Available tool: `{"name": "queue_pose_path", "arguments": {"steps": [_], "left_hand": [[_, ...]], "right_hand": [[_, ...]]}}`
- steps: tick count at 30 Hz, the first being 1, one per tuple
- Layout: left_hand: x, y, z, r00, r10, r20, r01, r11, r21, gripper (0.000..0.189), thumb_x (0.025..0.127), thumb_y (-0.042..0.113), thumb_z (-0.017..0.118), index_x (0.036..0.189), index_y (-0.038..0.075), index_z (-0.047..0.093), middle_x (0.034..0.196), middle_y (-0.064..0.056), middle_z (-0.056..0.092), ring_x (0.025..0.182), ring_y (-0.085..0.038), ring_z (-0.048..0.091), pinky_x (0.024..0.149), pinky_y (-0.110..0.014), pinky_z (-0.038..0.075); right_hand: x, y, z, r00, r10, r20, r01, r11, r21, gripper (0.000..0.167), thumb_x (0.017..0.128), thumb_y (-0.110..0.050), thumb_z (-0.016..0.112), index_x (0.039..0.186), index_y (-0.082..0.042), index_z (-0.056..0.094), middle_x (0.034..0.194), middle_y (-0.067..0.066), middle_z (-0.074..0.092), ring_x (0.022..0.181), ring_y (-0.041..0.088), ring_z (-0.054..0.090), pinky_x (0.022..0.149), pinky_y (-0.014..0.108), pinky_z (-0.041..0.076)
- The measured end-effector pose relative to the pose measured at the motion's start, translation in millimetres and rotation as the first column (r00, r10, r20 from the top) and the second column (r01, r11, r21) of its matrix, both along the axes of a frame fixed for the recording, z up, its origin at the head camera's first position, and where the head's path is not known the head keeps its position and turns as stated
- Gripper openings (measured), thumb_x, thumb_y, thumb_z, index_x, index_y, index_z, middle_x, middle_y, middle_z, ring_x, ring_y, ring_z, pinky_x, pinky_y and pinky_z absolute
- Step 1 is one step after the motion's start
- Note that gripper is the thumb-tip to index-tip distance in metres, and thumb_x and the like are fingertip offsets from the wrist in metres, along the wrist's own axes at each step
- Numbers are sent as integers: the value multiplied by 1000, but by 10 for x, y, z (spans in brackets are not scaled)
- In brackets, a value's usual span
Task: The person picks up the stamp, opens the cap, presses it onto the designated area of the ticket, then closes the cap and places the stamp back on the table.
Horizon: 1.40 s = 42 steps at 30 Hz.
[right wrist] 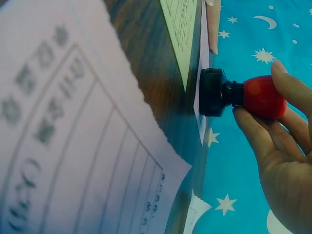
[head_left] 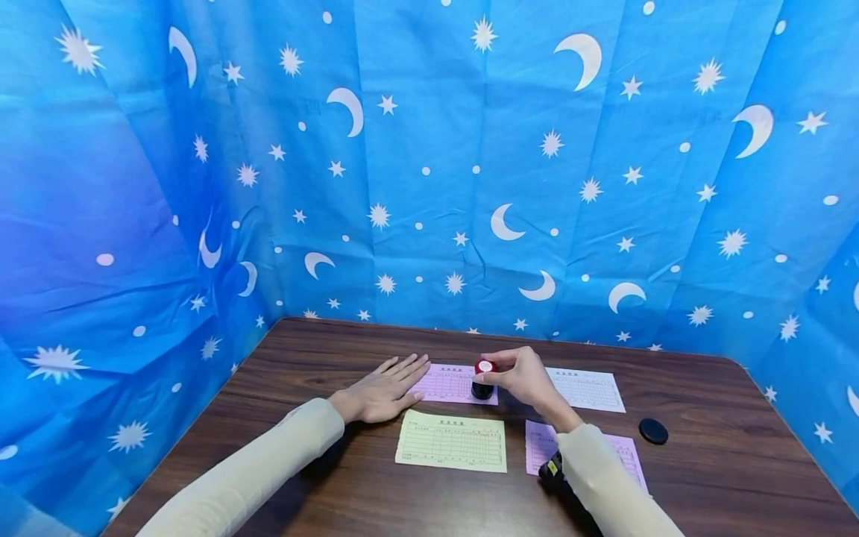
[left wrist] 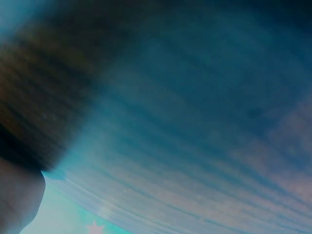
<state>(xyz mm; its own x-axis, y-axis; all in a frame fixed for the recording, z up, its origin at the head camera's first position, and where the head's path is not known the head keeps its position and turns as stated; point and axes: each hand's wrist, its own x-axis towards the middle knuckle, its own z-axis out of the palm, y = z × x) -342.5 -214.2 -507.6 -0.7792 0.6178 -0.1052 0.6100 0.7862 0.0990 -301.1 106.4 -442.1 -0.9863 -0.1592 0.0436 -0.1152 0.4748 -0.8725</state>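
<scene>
My right hand (head_left: 526, 379) grips the red knob of a black-based round stamp (head_left: 482, 389) between thumb and fingers. The stamp stands upright with its base at the right part of a pink printed form (head_left: 444, 384). In the right wrist view the fingers wrap the red handle (right wrist: 263, 97), and the black base (right wrist: 212, 92) meets the paper. My left hand (head_left: 384, 391) lies flat, fingers spread, its fingertips at the form's left edge. The left wrist view is blurred and dark, with only a bit of skin at its lower left.
A yellow form (head_left: 451, 441) lies nearer on the brown wooden table (head_left: 322, 358). A white form (head_left: 590, 389) is at the back right, partly behind my right hand. Another pink form (head_left: 537, 441) sits under my right forearm. A flat black disc (head_left: 653, 430) rests farther right.
</scene>
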Motion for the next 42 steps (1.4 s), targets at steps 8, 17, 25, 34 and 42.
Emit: {"name": "queue_pose_path", "arguments": {"steps": [8,17,25,34,42], "left_hand": [[-10,-15,-15,1000,-6,2,6,1000,18,71,112,61,23,171,27,5,179,9,1,168,-19,4,136,-50,7],[22,17,47,1000,-4,18,3,1000,19,70,112,58,26,171,26,6,179,7,3,168,-20,6,137,-50,7],[35,17,58,1000,-3,19,3,1000,26,70,112,57,29,171,24,9,180,5,5,168,-22,8,136,-52,8],[59,37,90,1000,7,24,-8,1000,20,69,113,55,29,171,24,7,180,6,4,168,-21,5,137,-50,6],[84,45,118,999,17,29,-18,1000,14,69,113,56,28,171,24,8,179,5,4,168,-21,5,137,-50,5]], "right_hand": [[-17,-7,-13,1000,-2,-4,2,1000,1,47,83,-23,91,126,-11,78,120,8,79,97,16,70,82,28,59],[-30,-30,-3,1000,-5,10,5,1000,13,44,84,-21,90,126,-11,79,120,7,79,98,17,70,87,33,61],[-30,-44,1,1000,12,1,-12,999,30,44,84,-21,90,126,-10,78,118,6,80,98,16,70,90,36,62],[-30,-32,8,1000,25,-13,-24,998,62,43,85,-22,90,125,-12,79,118,6,80,100,17,71,92,39,62],[-47,-42,7,1000,18,-7,-18,997,69,41,84,-21,90,123,-14,80,115,4,80,100,18,71,96,41,62]]}}
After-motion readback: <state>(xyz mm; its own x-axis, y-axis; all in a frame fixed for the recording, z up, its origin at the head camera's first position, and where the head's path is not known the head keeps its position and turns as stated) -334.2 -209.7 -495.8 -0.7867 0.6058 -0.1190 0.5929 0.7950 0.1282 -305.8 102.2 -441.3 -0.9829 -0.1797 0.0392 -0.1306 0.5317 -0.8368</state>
